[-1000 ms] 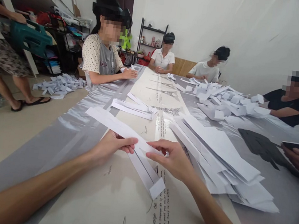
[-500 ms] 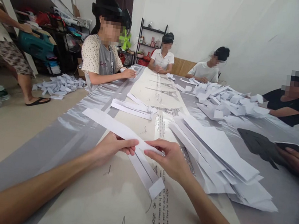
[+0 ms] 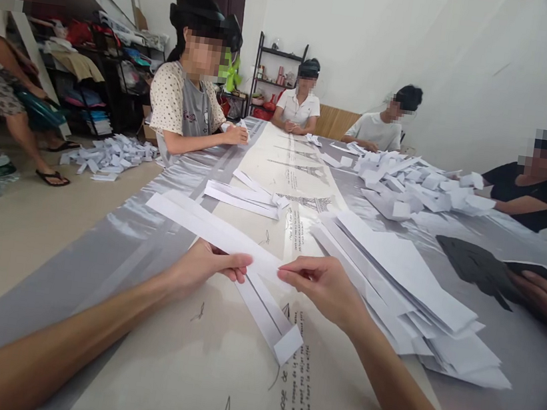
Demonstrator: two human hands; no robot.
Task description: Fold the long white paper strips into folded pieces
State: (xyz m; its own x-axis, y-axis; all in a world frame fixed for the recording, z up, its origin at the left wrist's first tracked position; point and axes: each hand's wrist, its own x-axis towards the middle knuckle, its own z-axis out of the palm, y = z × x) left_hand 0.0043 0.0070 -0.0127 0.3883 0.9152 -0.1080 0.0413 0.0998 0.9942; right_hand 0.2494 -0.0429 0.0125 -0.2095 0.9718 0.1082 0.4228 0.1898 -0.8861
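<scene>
Head view: left hand pinched on a long white paper strip, thumb on top; right hand pinched on the strip's near end, fingers closed narrow; strip lifted just above the tabletop, slanting away to the left; beneath it, a folded strip flat on the tabletop; just right of the hands, a stack of paper sheets; farther off, a heap of folded pieces.

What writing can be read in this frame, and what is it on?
"Voyage de": script on the printed table cover, near edge; the rest of those lines is too blurred.
Script beside the tower drawing on the cover: too small.
Paper strip in both hands: blank.
</scene>
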